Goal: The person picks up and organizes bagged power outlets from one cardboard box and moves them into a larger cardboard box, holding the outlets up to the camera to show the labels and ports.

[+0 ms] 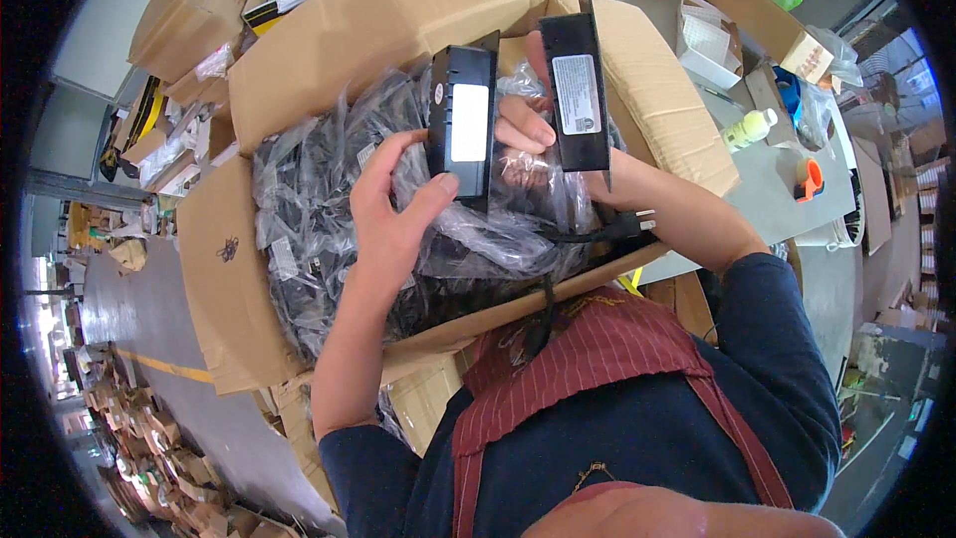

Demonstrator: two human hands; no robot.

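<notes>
My left hand (393, 201) is closed on a black rectangular device (469, 125) with a blank-looking white label, thumb at its lower end. In my right hand (523, 128) is a second black device (578, 90) with a printed silver label; fingers curl at its left side. Both devices stand side by side, apart, above an open cardboard box (214, 269). Inside the box, clear plastic bags (319, 179) wrap several black items. A black power plug (629, 225) with metal prongs hangs beside my right forearm, its cable running over the box's near edge.
To the right is a grey table (687, 239) with a bottle (749, 130), an orange tape-like ring (808, 179) and a white carton (709, 45). Another cardboard box (189, 10) stands at the far left. Many cartons (169, 448) are piled on the floor at the lower left.
</notes>
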